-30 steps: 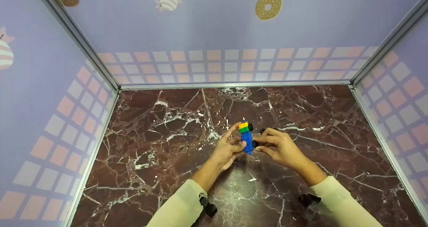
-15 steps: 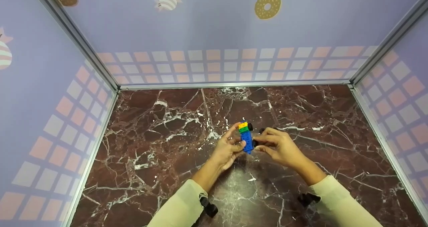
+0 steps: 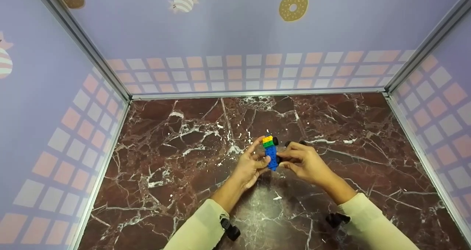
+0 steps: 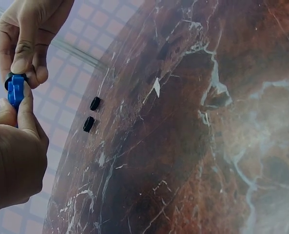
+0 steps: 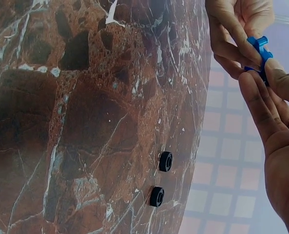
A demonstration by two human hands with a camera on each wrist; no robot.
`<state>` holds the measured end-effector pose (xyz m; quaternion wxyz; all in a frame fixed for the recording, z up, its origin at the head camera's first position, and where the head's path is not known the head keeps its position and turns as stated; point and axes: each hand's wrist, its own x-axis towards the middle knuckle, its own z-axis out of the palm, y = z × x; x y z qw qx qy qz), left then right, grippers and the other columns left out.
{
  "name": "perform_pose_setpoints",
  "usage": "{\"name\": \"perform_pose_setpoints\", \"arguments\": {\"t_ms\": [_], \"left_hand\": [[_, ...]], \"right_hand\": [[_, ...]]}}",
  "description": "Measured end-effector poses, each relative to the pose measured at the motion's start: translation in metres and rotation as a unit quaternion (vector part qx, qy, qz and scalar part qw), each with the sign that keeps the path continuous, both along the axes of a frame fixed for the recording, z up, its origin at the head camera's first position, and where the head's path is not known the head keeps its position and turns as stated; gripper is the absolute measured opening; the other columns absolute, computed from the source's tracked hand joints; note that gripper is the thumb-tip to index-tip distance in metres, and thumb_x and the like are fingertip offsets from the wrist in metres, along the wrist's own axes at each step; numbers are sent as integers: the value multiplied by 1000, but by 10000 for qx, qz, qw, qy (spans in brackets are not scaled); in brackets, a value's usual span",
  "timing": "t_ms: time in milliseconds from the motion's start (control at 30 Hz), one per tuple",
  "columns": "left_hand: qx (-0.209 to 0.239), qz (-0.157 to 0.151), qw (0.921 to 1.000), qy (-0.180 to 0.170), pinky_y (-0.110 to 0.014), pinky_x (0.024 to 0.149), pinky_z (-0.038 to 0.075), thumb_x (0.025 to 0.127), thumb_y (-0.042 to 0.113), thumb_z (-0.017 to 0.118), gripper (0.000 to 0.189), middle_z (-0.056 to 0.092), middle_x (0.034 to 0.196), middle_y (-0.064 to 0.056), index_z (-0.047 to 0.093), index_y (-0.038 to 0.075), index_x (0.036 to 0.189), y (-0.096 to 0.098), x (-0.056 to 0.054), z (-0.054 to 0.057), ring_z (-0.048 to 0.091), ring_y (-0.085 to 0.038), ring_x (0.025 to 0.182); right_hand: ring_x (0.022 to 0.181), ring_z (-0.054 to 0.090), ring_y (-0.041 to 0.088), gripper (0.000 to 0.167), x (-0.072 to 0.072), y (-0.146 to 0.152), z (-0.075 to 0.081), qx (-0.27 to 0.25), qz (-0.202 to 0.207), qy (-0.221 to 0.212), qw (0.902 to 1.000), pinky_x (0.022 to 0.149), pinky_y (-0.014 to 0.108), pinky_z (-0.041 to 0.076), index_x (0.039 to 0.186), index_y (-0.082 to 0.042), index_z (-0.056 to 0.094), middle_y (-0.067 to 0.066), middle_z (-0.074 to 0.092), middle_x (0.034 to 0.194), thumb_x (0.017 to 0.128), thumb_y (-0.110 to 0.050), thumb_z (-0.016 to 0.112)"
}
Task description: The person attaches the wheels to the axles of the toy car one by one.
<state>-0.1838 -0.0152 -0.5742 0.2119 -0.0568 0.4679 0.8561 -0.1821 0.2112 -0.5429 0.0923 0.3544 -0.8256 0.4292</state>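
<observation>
My left hand grips a toy car of building bricks above the marble table. The car has a long blue base, with a yellow brick and a green one at its far end. A black wheel sits on its right side at that end. Thumb and fingers of my right hand pinch another black wheel against the base's right side, nearer me. Fingers cover most of this wheel. In the right wrist view, blue parts of the base show between both hands.
Two loose black wheels lie on the table just beyond my right hand. The brown marble tabletop is bounded by lilac panels at the back and both sides. Each sleeve carries a black wrist device.
The right hand has shifted slightly left, bringing the pinched wheel closer against the blue base. The left hand's grip on the car stays the same.
</observation>
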Motion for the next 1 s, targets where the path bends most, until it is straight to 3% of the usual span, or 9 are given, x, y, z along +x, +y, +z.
{"name": "perform_pose_setpoints", "arguments": {"t_ms": [400,600,800,1000], "left_hand": [[0,46,10000,-85,-39,96,71,100,-14,65,81,70,117,-10,45,22,170,0,0,2,77,-21,100],[-11,-19,10000,63,-44,101,69,100,-14,65,80,70,115,-10,43,19,170,1,-3,2,76,-24,105],[-8,-56,9999,106,-41,96,71,101,-12,66,80,70,111,-7,43,19,170,1,-4,3,76,-23,103],[48,-126,9998,135,-36,89,72,100,-13,67,81,68,119,-10,44,20,170,-2,-5,6,76,-24,102]], "right_hand": [[88,76,23,39,2,0,-2,-110,-63,-386,9992,77,23,69,120,4,82,12,70,96,83,11,89],[96,79,31,38,3,2,-3,-282,-5,-665,9974,85,36,72,123,4,80,13,68,102,87,13,86],[98,80,32,39,4,3,-3,-353,58,-700,9969,88,35,71,125,3,80,13,68,105,87,13,85],[93,80,30,42,4,2,-7,-337,86,-481,9982,84,32,72,126,0,79,13,69,106,87,12,87]]}}
